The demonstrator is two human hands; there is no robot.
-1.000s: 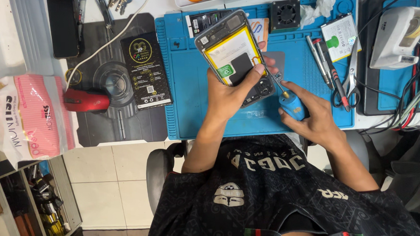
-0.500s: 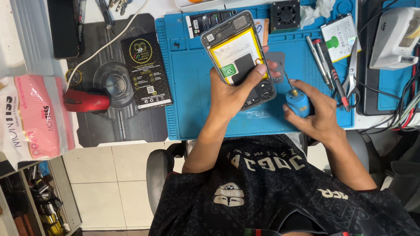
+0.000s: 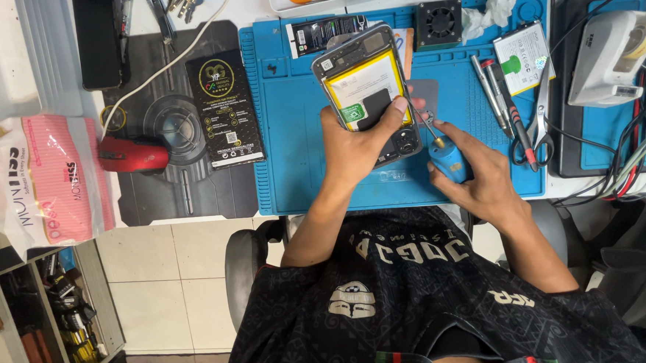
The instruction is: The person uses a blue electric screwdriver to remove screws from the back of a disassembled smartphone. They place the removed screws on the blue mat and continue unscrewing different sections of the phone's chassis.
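An opened smartphone point(image 3: 365, 80) with its back cover off shows a yellow-edged white battery. My left hand point(image 3: 354, 143) grips it by its lower end and tilts it above the blue work mat point(image 3: 291, 131). My right hand point(image 3: 477, 177) holds a blue-handled screwdriver point(image 3: 447, 156). Its thin metal tip points up and left at the phone's lower right edge, close to my left thumb. A small grey plate point(image 3: 425, 91) lies on the mat just right of the phone.
On the mat's right side lie two pens point(image 3: 499, 106), scissors point(image 3: 537, 122) and a white battery pack point(image 3: 522, 49). A small black fan point(image 3: 438, 22) sits at the back. A black box point(image 3: 225, 109) and a red tool point(image 3: 134, 153) rest on the dark mat at left.
My right hand has pulled the screwdriver down and to the right, away from the phone's face to its lower right edge. The phone has tilted a little more upright in my left hand.
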